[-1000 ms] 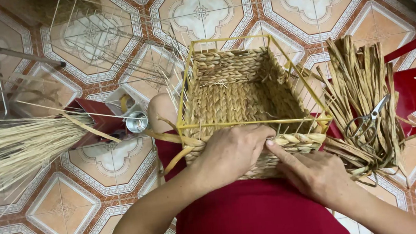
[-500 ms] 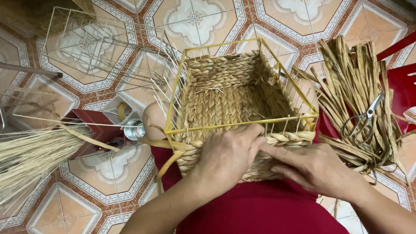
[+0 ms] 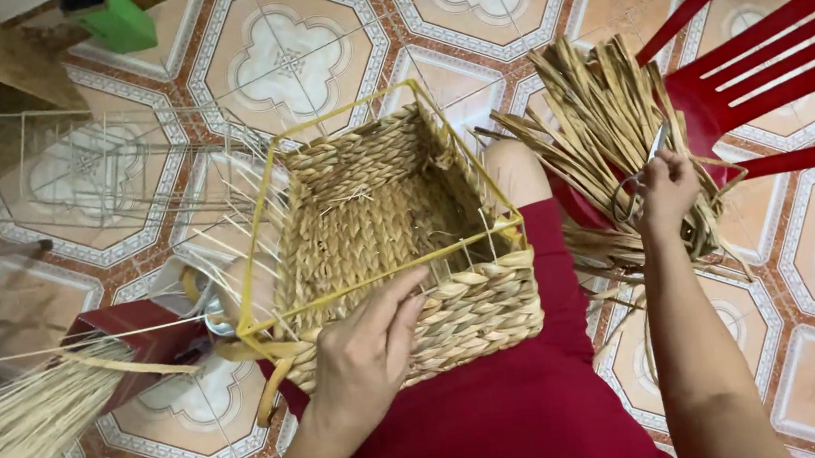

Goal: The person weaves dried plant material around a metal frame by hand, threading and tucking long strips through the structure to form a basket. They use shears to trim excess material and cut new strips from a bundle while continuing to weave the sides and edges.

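Note:
A half-woven straw basket [image 3: 378,232] on a yellow wire frame rests tilted on my lap over red cloth. My left hand [image 3: 369,345] grips its near rim, fingers hooked over the yellow wire and the woven wall. My right hand [image 3: 664,187] is out to the right, closed around the handles of a pair of scissors [image 3: 643,164] that lie on a bundle of flat dried straw strips [image 3: 606,133]. The scissor blades point up and away from me.
A red plastic chair [image 3: 766,60] stands at the right behind the straw bundle. An empty white wire frame [image 3: 78,169] sits on the patterned tile floor at left. A sheaf of thin pale stalks [image 3: 22,430] lies at lower left beside a dark red box [image 3: 132,332].
My right hand left the basket's front rim and moved right onto the scissors on the straw bundle. The basket has tilted and turned under my left hand; the view shifted right.

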